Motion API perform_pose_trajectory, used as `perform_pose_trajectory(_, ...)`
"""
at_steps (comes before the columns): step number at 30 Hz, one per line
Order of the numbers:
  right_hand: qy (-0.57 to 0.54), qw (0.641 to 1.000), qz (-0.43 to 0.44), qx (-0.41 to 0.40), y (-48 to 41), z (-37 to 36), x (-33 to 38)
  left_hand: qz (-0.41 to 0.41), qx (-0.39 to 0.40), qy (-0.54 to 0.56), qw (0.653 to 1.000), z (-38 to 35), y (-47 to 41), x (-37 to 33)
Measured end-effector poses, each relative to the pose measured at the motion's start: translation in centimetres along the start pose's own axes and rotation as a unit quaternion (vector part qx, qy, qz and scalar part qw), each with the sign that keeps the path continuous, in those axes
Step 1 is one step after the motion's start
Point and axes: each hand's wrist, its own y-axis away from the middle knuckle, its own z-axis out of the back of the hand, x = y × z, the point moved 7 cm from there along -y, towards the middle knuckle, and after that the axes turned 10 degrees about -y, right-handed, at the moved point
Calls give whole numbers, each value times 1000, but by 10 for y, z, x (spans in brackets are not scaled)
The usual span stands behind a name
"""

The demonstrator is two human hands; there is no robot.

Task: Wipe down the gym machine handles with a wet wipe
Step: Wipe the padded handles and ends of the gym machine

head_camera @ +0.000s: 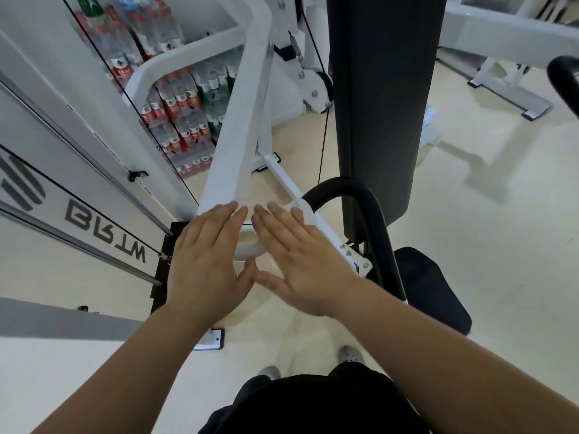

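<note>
- Hovering flat, palms down, fingers spread and gripping nothing: left hand (205, 261) and right hand (300, 261), side by side, thumbs nearly touching.
- Curving just beyond the right hand, beside the dark back pad (382, 89): black padded handle (369, 208).
- Slanting down to the left fingertips: white frame bar (238, 130).
- Not showing anywhere in view: wet wipe.
- Standing stacked behind the frame: water bottles (185, 114).

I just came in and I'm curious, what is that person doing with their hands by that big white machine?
A person stands at a white gym machine, both hands held out flat. The left hand and right hand are open and hold nothing. No wet wipe shows. The curved black handle beside them is untouched, so wiping hasn't started.
</note>
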Motion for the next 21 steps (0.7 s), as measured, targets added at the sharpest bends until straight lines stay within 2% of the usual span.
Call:
perform_pose_trajectory(4,-11,992,-95,-77,-2,22,-37,-1,8,21,1000,3,-1,0)
perform_pose_trajectory(6,-64,983,-124,-118,-5,19,-31,-5,13,33,999,6,-3,-2)
perform_pose_trajectory(8,-163,966,-126,-159,-4,11,-14,-23,5,62,998,13,-7,-7)
perform_pose_trajectory(10,-264,928,-132,-226,2,2,-4,-48,5,97,994,20,-13,-14)
perform_pose_trajectory(13,-342,858,-156,-351,17,-12,3,-77,40,119,989,18,-22,-21)
perform_pose_trajectory(15,-391,795,-209,-415,22,-18,3,-100,55,117,987,14,-27,-26)
perform_pose_trajectory(17,-447,733,-261,-442,23,-22,2,-115,68,113,984,10,-29,-30)
perform_pose_trajectory(19,-482,710,-276,-433,20,-27,7,-120,86,111,983,7,-31,-32)
perform_pose_trajectory(21,-513,718,-253,-397,12,-34,20,-120,107,108,981,6,-30,-33)
